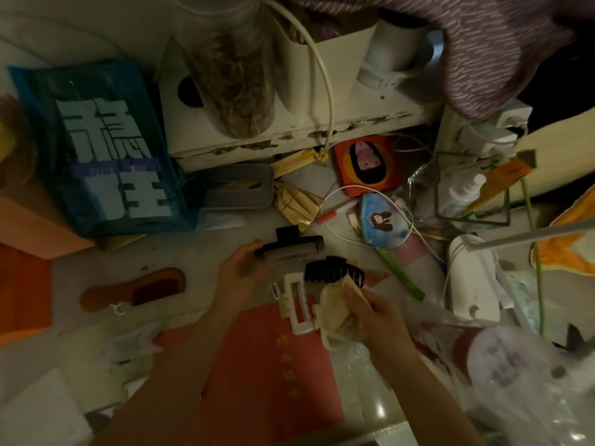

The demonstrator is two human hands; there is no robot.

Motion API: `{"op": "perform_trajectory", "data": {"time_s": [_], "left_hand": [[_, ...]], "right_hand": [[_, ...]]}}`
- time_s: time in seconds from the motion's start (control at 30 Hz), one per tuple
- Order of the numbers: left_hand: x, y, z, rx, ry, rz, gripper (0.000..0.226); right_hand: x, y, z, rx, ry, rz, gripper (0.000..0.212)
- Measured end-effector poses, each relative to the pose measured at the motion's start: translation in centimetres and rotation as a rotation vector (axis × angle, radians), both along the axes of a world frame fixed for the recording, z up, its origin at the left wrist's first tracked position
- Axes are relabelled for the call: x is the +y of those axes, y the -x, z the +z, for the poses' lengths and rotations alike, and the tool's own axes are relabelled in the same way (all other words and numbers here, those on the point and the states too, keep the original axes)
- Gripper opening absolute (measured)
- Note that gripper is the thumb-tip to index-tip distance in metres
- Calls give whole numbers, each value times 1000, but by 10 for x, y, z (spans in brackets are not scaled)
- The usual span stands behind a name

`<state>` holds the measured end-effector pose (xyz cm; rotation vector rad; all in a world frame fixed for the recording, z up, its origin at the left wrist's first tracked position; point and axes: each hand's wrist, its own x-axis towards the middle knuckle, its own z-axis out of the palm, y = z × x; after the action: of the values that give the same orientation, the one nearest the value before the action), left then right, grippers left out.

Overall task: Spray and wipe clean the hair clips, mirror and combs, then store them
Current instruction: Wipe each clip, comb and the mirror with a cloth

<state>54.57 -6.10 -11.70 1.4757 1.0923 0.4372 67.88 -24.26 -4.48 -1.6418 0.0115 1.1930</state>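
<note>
Toward the table's (pixel 199 239) left edge lies an orange-brown wooden comb (pixel 133 289), flat, handle pointing left, well apart from both hands. Behind it a dark blue bag with large pale characters (pixel 106 149) leans near the far left corner.

Near the middle, the left hand (pixel 240 268) has its fingers curled round the left end of a black rectangular hair clip (pixel 291 247), holding it roughly level just above the table. Just in front of that clip and to its right sits a black claw clip (pixel 335 272), teeth pointing toward the near edge. A white rectangular hair clip (pixel 296 305) lies beside it, its near end resting on a red booklet with gold characters (pixel 270 375) that reaches toward the near edge.

The right hand (pixel 370 312) grips a bunched cream cloth (pixel 335 305), which touches the right part of the black claw clip and sits just right of the white clip.

Farther back, right of centre, a red tin with a cartoon face (pixel 367 165) and a blue oval case with a cartoon girl (pixel 384 218) lie among white cables. A green stem (pixel 399 273) slants beside them. At the right edge stands a white appliance (pixel 473 278), with a crinkled plastic bag (pixel 502 365) toward the near right corner.
</note>
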Motion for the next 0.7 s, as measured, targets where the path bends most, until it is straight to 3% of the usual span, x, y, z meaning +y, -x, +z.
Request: {"op": "perform_trajectory", "data": {"time_s": [0.2, 0.7], "left_hand": [[-11, 16, 15, 62, 42, 81, 37], [-23, 141, 71, 182, -17, 320, 49]], "right_hand": [[-4, 8, 10, -33, 7, 20, 19], [16, 82, 43, -78, -23, 247, 14]]}}
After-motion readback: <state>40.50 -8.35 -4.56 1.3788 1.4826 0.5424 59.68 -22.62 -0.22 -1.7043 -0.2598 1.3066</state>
